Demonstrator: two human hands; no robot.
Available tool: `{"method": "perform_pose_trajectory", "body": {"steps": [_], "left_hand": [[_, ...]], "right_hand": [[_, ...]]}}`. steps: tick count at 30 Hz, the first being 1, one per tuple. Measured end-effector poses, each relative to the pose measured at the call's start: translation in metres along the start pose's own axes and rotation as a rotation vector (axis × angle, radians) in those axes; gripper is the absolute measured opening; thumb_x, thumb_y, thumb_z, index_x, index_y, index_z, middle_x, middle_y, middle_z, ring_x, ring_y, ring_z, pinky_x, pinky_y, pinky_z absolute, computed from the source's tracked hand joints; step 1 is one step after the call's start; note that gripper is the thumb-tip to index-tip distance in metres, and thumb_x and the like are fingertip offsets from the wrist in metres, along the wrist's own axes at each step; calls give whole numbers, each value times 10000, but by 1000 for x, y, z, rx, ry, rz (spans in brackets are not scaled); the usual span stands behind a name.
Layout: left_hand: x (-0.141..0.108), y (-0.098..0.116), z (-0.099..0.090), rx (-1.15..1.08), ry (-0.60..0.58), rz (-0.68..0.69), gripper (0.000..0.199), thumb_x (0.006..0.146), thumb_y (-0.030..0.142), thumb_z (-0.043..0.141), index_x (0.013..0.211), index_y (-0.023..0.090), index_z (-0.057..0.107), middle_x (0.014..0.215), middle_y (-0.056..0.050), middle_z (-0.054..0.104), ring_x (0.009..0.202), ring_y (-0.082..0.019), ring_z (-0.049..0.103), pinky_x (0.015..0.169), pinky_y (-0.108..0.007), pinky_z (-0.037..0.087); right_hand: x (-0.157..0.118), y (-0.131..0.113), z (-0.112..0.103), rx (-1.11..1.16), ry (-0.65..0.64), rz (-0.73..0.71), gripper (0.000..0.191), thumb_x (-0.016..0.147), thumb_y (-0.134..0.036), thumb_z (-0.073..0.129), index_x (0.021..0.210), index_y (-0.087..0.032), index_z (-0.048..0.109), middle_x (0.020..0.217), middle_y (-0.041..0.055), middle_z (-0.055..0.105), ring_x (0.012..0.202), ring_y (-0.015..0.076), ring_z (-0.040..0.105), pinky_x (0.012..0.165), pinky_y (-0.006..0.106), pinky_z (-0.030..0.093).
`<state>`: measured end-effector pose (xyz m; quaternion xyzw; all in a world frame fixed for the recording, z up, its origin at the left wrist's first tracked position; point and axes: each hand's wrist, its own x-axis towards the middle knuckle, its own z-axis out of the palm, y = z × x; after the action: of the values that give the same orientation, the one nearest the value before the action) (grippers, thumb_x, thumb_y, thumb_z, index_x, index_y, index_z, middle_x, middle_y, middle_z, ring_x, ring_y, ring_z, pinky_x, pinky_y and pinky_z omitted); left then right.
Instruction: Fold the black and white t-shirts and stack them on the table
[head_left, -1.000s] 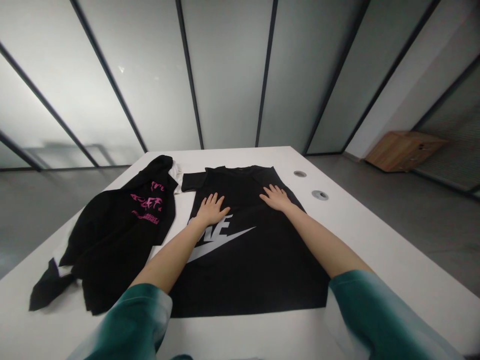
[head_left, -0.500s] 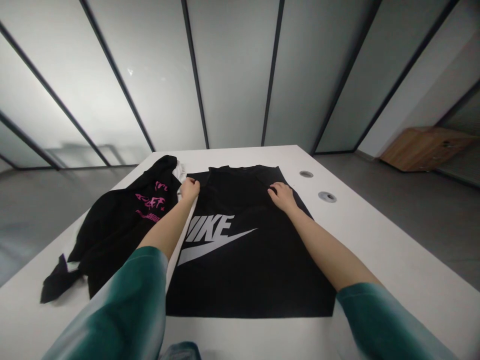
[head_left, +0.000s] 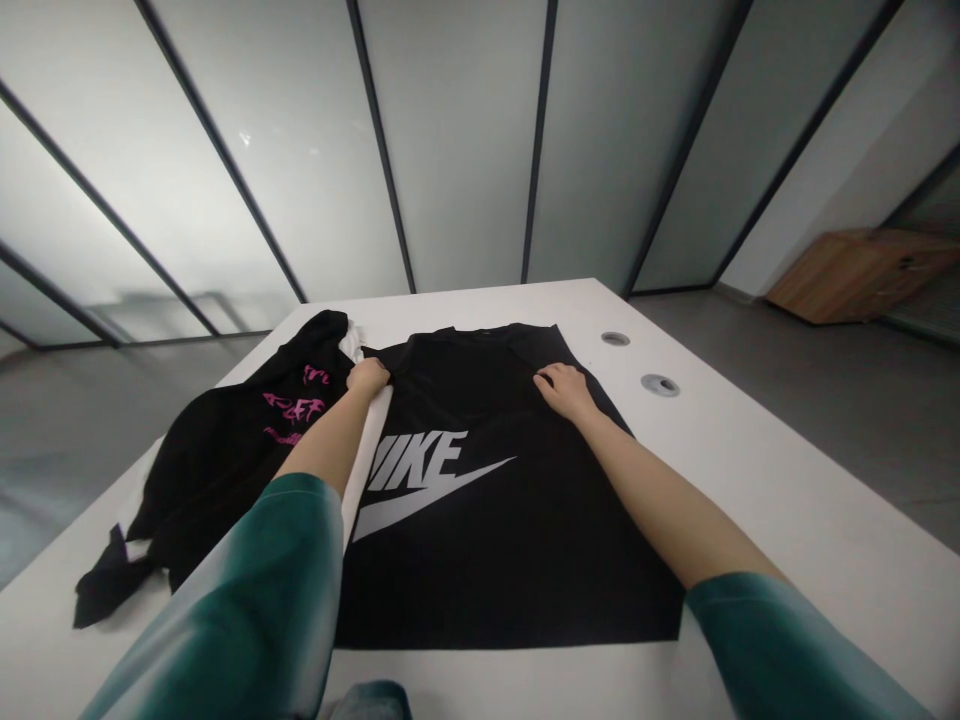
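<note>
A black Nike T-shirt (head_left: 510, 550) lies flat on a white table (head_left: 795, 520). On its left is a crumpled black top (head_left: 217, 450) with pink letters. The right hand (head_left: 566, 390) rests on the shirt, fingers half curled; I can't tell if it pinches cloth. The left hand (head_left: 368, 376) is closed on the shirt's left sleeve (head_left: 390, 356). Past them are 2 round table rings (head_left: 652, 385), a wooden cabinet (head_left: 847, 278) and a cloudy glass wall (head_left: 465, 140).

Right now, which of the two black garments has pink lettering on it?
The rumpled garment on the person's left; the T-shirt spread flat beside it carries a pale print instead.
</note>
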<state>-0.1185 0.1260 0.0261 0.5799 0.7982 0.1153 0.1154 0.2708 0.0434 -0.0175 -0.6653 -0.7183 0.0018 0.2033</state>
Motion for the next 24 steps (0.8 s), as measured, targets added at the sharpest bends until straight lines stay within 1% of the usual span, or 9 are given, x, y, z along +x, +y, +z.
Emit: {"method": "perform_pose_trajectory", "body": {"steps": [3, 5, 7, 10, 13, 17, 19, 22, 24], "left_hand": [[-4, -2, 2, -102, 133, -42, 291, 833, 257, 571, 1057, 178, 739, 1187, -158, 707, 1156, -320, 637, 934, -386, 504], [-5, -2, 1, -147, 193, -77, 307, 840, 229, 556, 1081, 168, 736, 1165, -155, 715, 1132, -305, 649, 925, -367, 508], [-6, 0, -3, -132, 227, -61, 351, 831, 172, 547, 1137, 158, 717, 1198, -151, 702, 1146, -290, 639, 938, -352, 498], [-7, 9, -9, -11, 295, 83, 432, 844, 120, 483, 1234, 150, 666, 1293, -149, 646, 1166, -283, 616, 947, -362, 484], [-12, 24, -11, 179, 341, 309, 444, 865, 113, 421, 1237, 157, 658, 1297, -159, 618, 1128, -305, 616, 928, -409, 475], [-25, 50, 0, 376, 251, 670, 468, 861, 110, 422, 1276, 158, 632, 1355, -158, 575, 1181, -311, 575, 1000, -444, 426], [-32, 62, 10, 419, 178, 782, 476, 867, 134, 437, 1309, 162, 610, 1383, -143, 567, 1222, -300, 551, 1040, -435, 403], [-39, 75, 26, 431, 55, 805, 489, 893, 255, 477, 1362, 147, 565, 1417, -139, 557, 1258, -307, 537, 1064, -427, 397], [-40, 79, 35, 381, -29, 794, 556, 899, 355, 510, 1403, 120, 519, 1455, -152, 527, 1289, -315, 523, 1078, -420, 399]], "right_hand": [[-1, 0, 1, -10, 13, -10, 378, 992, -372, 409, 1135, -194, 710, 1243, 108, 659, 1152, 291, 564, 978, 413, 415], [-1, -1, 1, -7, 20, -17, 368, 990, -364, 419, 1120, -191, 716, 1234, 109, 663, 1141, 290, 571, 970, 412, 419], [-1, -1, 1, -4, 24, -20, 362, 989, -360, 425, 1109, -190, 721, 1229, 110, 666, 1131, 289, 576, 968, 412, 420], [-1, -1, 1, 1, 18, -20, 359, 988, -358, 427, 1101, -191, 724, 1221, 110, 669, 1128, 291, 576, 965, 413, 421], [0, 0, 1, 3, 4, -26, 365, 990, -363, 422, 1106, -191, 722, 1218, 113, 666, 1127, 289, 573, 963, 413, 420], [0, 1, 2, -5, -7, -39, 372, 993, -371, 416, 1110, -190, 720, 1216, 116, 662, 1124, 287, 571, 958, 414, 420], [0, 1, 2, -9, -13, -43, 371, 994, -368, 415, 1108, -188, 719, 1214, 116, 663, 1124, 286, 571, 960, 414, 420], [-1, 0, 1, -4, -27, -48, 372, 996, -360, 411, 1109, -183, 718, 1208, 117, 667, 1127, 283, 571, 961, 410, 423], [-1, 0, 0, -1, -33, -49, 366, 994, -356, 416, 1112, -182, 716, 1207, 116, 668, 1131, 283, 571, 961, 410, 426]]}}
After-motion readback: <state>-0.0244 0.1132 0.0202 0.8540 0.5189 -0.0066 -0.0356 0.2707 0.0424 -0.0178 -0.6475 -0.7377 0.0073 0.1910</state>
